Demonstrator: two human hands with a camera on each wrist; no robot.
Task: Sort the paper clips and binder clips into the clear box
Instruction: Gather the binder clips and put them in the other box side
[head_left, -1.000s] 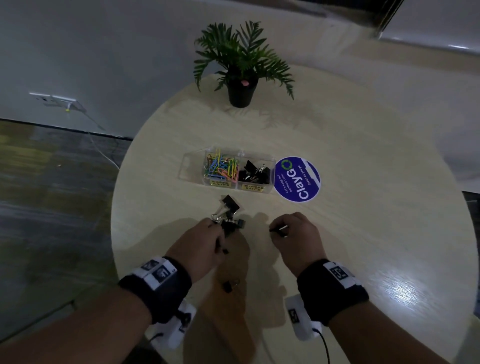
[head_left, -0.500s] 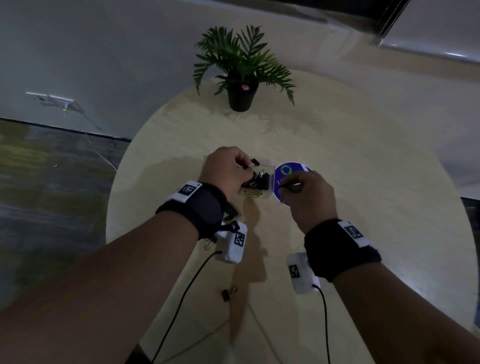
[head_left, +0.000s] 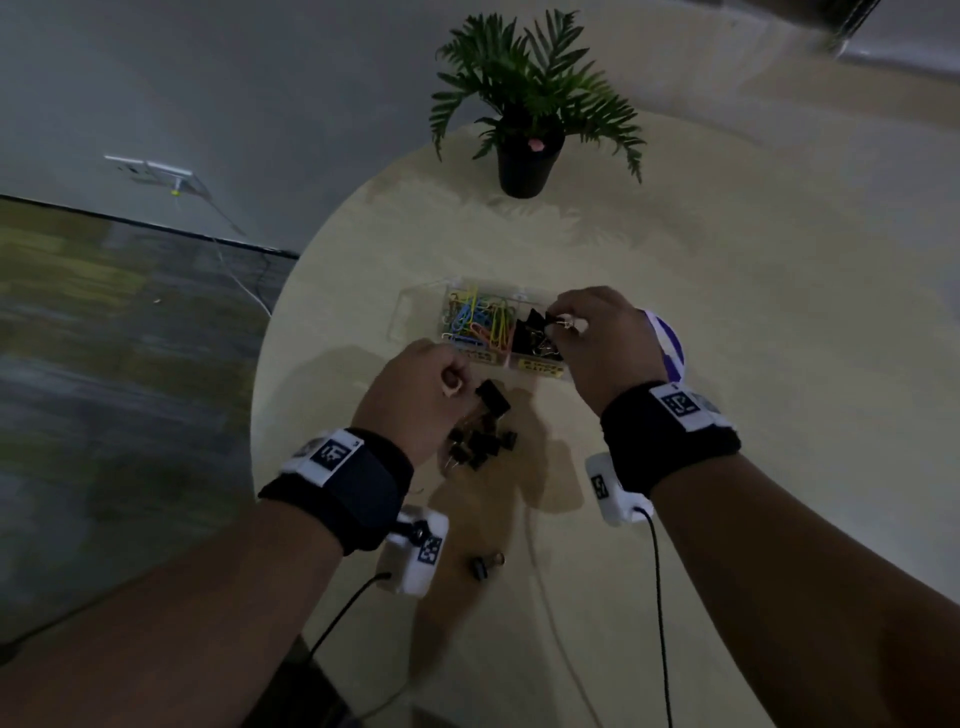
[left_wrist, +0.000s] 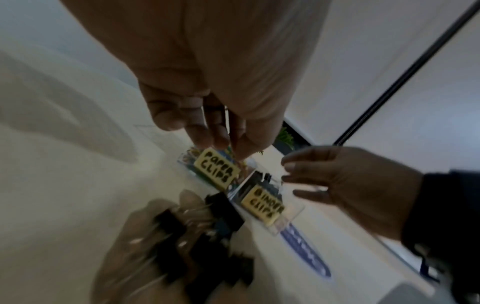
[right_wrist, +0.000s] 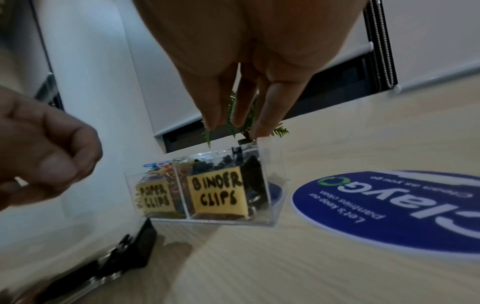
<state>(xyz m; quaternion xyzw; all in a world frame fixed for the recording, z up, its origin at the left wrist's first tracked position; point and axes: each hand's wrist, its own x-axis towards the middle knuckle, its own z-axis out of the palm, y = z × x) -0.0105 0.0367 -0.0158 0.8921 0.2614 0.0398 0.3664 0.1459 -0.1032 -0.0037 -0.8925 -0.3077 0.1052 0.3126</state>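
Note:
The clear box (head_left: 540, 366) (right_wrist: 272, 185) stands mid-table. Coloured paper clips (head_left: 478, 322) fill the compartment labelled PAPER CLIPS, and black binder clips (head_left: 530, 332) fill the one labelled BINDER CLIPS. My right hand (head_left: 563, 325) (right_wrist: 239, 125) hovers over the binder clip compartment. Its fingers point straight down and nothing shows between them. My left hand (head_left: 457, 384) (left_wrist: 226, 144) is curled just in front of the box, above a pile of black binder clips (head_left: 483, 439) (left_wrist: 207, 236). I see nothing in it. One small binder clip (head_left: 485, 565) lies alone nearer to me.
A potted plant (head_left: 524, 104) stands at the far side of the round table (head_left: 779, 364). A round blue sticker (right_wrist: 389, 205) lies right of the box. The table's left edge drops to the floor. Wrist camera cables hang over the near edge.
My left hand has drawn back from the box to the pile of binder clips. My right hand has moved left from the sticker to above the binder clip compartment, and its fingers have straightened.

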